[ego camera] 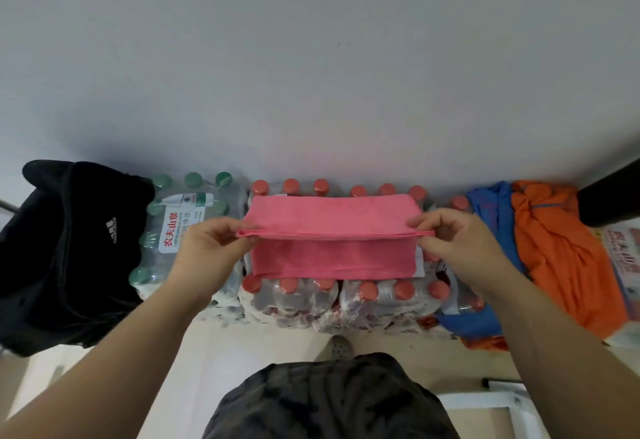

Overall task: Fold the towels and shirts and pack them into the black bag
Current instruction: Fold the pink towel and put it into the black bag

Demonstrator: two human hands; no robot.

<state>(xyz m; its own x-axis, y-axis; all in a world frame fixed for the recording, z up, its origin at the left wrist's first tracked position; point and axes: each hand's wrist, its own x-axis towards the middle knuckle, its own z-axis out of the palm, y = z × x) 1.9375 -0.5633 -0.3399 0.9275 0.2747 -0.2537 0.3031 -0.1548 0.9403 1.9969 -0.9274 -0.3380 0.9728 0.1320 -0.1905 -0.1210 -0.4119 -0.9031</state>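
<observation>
Dark patterned shorts (329, 400) fill the bottom of my view, with the toe of a perforated shoe (337, 348) on the pale floor just beyond them. Both my arms reach forward over packs of red-capped bottles (346, 300) that stand against a white wall.

A pink towel (332, 217) lies across the tops of these packs. My left hand (207, 248) pinches the towel's left end between thumb and fingers, and my right hand (460, 248) pinches the right end the same way. Between them the doubled edge runs straight and taut, raised a little above the lower layer.

Left of the towel stands a pack of green-capped water bottles (180, 231), and just beside it on the far left sits the black bag (65, 248) with a white logo, sagging against the pack. On the right, a blue shirt (491, 210) and an orange shirt (561, 251) lie crumpled together, touching each other.
</observation>
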